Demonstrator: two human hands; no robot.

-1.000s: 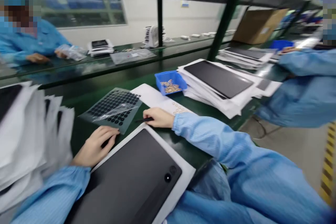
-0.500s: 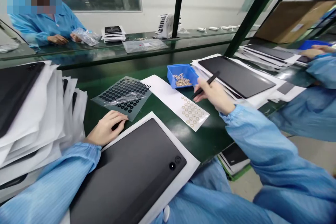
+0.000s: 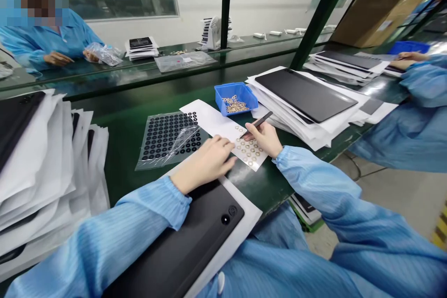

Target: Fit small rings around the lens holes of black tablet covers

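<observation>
My right hand (image 3: 265,139) holds dark tweezers (image 3: 264,118), their tip down at the white paper strip (image 3: 206,114). Rows of small gold-coloured rings (image 3: 248,150) lie on the strip's near end. My left hand (image 3: 209,162) is at the left edge of the strip, thumb apart from the outstretched fingers; whether the fingertips press on the paper I cannot tell. Left of it lies a clear sheet of black rings (image 3: 164,136), its film partly wrinkled. Beneath my left forearm a dark tablet (image 3: 195,237) rests on white paper, camera side up and partly covered by my sleeve.
A blue bin (image 3: 219,104) of loose rings stands behind the strip. Tablets interleaved with paper are stacked at left (image 3: 45,163) and right (image 3: 303,93). A green post (image 3: 323,18) rises behind. Co-workers sit across (image 3: 59,39) and at far right (image 3: 422,79).
My left hand has moved right, from the black-ring sheet's corner to the paper strip. That sheet has turned and lies flatter. My right hand has brought the tweezers lower and left, over the rings.
</observation>
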